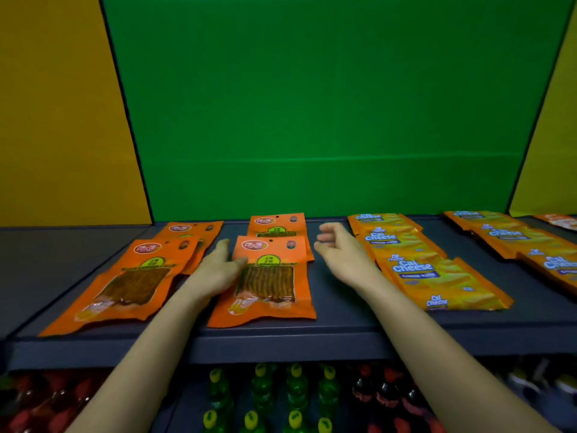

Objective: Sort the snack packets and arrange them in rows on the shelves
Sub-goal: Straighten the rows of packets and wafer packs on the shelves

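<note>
On shelf, at left: strip packets, front overlapping rear. Middle: second strip pair, same overlap. Left hand between pairs, thumb touching middle front packet. Right hand between middle pair and wafer packets, overlapped front to back. Far right: second wafer column. Below shelf: bottles.

Green back panel far. Left yellow panel and right yellow panel at the sides. Dark grey shelf spans the width. Below it, near: green bottles centre, red bottles left. Dim light.
</note>
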Demonstrator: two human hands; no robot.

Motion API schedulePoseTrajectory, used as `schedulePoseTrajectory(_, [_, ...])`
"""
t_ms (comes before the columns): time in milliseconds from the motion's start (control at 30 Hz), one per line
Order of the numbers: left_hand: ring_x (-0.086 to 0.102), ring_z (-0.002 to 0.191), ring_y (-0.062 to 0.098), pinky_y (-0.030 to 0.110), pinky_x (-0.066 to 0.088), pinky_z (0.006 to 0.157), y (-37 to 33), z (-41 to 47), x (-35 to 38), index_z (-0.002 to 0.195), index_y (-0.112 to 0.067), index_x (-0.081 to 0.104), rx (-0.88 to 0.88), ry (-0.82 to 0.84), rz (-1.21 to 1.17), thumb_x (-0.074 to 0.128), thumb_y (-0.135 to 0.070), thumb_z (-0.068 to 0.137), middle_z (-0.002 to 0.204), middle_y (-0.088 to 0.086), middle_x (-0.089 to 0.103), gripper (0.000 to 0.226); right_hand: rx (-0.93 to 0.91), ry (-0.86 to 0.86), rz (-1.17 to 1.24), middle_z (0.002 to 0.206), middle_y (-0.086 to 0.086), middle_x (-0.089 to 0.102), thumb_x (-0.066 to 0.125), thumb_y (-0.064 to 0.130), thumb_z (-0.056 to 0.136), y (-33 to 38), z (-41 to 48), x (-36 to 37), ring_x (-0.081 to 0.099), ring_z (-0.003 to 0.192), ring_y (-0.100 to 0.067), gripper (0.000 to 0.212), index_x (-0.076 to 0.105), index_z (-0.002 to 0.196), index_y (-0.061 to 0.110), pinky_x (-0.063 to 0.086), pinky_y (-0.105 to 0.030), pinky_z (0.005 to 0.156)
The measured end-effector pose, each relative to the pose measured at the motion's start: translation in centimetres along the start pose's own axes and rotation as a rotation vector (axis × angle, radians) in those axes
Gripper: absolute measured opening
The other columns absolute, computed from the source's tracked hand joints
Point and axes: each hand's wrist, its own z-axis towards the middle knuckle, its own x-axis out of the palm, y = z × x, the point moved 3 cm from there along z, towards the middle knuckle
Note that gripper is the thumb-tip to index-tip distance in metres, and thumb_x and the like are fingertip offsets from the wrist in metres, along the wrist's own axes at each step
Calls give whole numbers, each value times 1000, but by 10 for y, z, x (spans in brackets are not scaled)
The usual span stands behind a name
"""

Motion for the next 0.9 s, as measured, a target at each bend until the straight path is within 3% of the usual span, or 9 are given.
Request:
schedulePoseTrajectory(100, [33,137,30,40,22,116,-1,0,6,145,-9,20,27,-11,171,46,-31,95,148,15,36,60,96,20,-54,140,-8,49,48,25,96,-13,-2,15,46,129,-23,49,35,141,11,34,-32,106])
schedulePoseTrajectory(267, [31,138,25,45,4,118,-2,2,14,141,-9,25,99,-26,362,37,-36,97,142,9,44,52,75,79,-203,146,-5,43,43,32,97,-13,-3,20,41,134,-23,55,25,147,14,33,-34,108])
schedulePoseTrajectory(533, [33,137,25,46,4,118,1,8,20,130,-10,39,114,-25,384,36,-36,97,142,8,44,42,60,88,-162,142,-3,48,45,28,97,-13,-2,21,41,134,-21,51,32,145,14,34,-36,110])
schedulePoseTrajectory(667, [28,140,25,47,-1,118,-2,9,29,134,-6,35,103,-12,397,34,-35,98,147,12,38,46,34,93,-148,137,-2,54,47,25,96,-12,-1,22,46,130,-21,45,40,140,17,39,-39,108])
schedulePoseTrajectory(900, [35,134,25,42,12,115,-9,3,26,128,-14,41,120,-39,380,38,-35,97,137,7,48,38,8,82,-298,141,-1,50,48,29,95,-16,2,25,44,131,-22,52,33,144,19,36,-37,107])
